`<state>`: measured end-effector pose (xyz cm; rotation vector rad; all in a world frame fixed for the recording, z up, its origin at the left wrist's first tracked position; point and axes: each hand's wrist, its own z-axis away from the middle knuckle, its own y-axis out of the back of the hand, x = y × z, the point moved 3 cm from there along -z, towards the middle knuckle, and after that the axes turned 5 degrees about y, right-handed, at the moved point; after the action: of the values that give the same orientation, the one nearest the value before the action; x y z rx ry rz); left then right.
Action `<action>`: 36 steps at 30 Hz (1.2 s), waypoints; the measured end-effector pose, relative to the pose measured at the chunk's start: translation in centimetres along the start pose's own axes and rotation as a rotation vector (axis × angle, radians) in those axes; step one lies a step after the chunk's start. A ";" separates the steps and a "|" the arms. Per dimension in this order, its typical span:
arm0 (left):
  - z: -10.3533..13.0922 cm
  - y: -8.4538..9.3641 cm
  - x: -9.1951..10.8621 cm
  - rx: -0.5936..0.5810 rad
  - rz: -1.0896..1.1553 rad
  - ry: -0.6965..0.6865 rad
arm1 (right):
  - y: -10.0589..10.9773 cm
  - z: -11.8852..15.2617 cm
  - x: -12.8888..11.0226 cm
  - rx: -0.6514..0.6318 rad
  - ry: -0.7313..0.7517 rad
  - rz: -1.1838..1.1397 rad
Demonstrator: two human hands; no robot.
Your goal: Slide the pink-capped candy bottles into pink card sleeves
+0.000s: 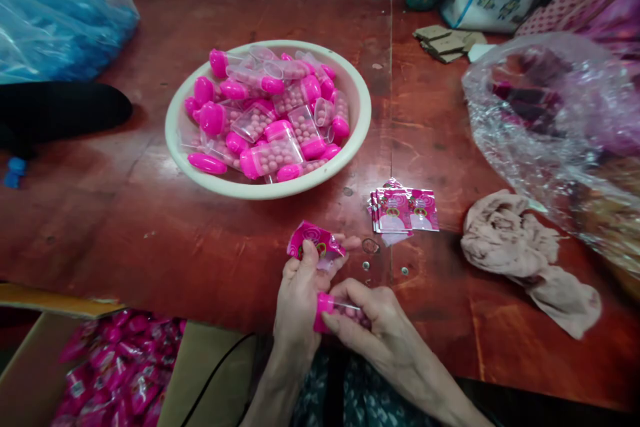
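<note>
My left hand (pixel 299 293) grips a shiny pink printed wrapper (pixel 313 240), its thumb pressed on the front and some fingers showing behind it. Just below and to the right, my right hand (pixel 380 323) holds a small clear candy container (pixel 347 310) with a bright pink cap and pink balls inside. The capped end points left, close to my left palm; whether it touches the palm I cannot tell. Beyond my hands stands a cream basin (pixel 357 137) heaped with similar capped containers (pixel 275 153). To the right lies a small stack of flat pink wrappers (pixel 397 210).
A crumpled beige cloth (pixel 505 233) and a clear plastic bag (pixel 540 113) lie on the right. Cardboard pieces (pixel 447 42) rest at the back. Below the table edge, a carton (pixel 207 360) holds filled pink packets (pixel 120 373). A blue-filled bag (pixel 65 27) stands back left.
</note>
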<state>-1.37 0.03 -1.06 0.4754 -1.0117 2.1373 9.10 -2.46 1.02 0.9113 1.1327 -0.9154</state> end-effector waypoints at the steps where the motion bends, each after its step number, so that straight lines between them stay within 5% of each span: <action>1: 0.0 0.2 -0.2 0.008 -0.009 0.004 | -0.3 0.1 0.1 -0.070 -0.011 0.064; 3: -0.1 0.5 -0.4 0.000 -0.033 0.002 | -0.8 0.3 0.3 -0.162 -0.027 0.164; 10: -0.9 0.0 1.4 -0.067 0.063 -0.070 | -0.8 -0.9 0.4 -0.110 0.008 0.112; 17: -1.2 0.2 1.3 -0.024 0.092 -0.124 | 2.8 -1.8 0.3 0.404 0.333 0.603; 20: -0.5 0.0 0.4 -0.054 0.087 -0.089 | 2.1 -2.0 -0.6 0.457 0.377 0.449; 25: 0.8 -0.6 -0.8 -0.082 0.078 -0.048 | 0.0 -3.0 -0.7 0.505 0.218 0.004; 28: 1.0 -0.3 -0.3 -0.044 0.016 -0.182 | -0.3 -3.2 -0.2 0.533 0.169 -0.130; 33: 1.5 0.7 2.0 0.194 -0.273 -0.687 | -0.1 -2.8 0.2 0.519 0.111 -0.132; 36: 1.5 1.0 2.3 0.245 -0.378 -0.783 | -0.5 -2.7 0.5 0.514 0.028 -0.204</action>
<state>-3.65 -0.54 0.67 1.5709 -0.9439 1.7404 7.86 -0.21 0.01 1.2388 1.0430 -1.4037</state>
